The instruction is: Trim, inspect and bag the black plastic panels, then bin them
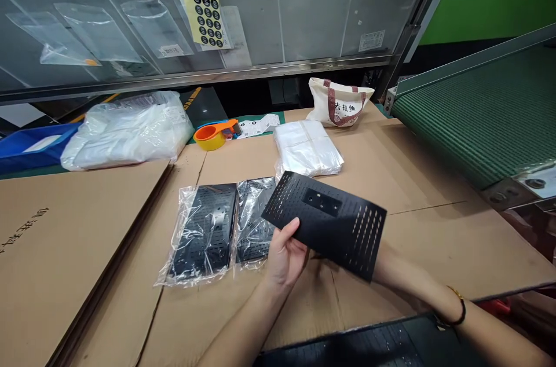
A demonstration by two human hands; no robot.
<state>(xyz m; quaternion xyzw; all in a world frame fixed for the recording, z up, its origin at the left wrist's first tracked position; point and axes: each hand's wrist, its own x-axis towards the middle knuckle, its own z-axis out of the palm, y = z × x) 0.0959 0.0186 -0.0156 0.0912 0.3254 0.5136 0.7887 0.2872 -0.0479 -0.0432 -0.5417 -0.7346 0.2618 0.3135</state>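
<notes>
A black slotted panel [325,222] is held tilted above the cardboard, its recessed strip with small holes facing me. My left hand [286,254] grips its lower left edge, thumb on the face and fingers beneath. My right hand [386,263] is behind the panel's right end; its fingers are hidden, so I cannot tell whether it holds the panel. Left of the panel lie two similar black panels in clear plastic bags, a nearer bagged panel [204,231] and another bagged panel [254,219] beside it. Behind the held panel sits a stack of clear bags [308,147].
A cream tote bag [339,102] stands at the back. An orange tape dispenser [215,132] lies beside a large plastic-wrapped bundle [130,129] and a blue bin [39,147]. Cardboard sheets [78,239] are stacked left. A green conveyor belt [486,106] rises at right.
</notes>
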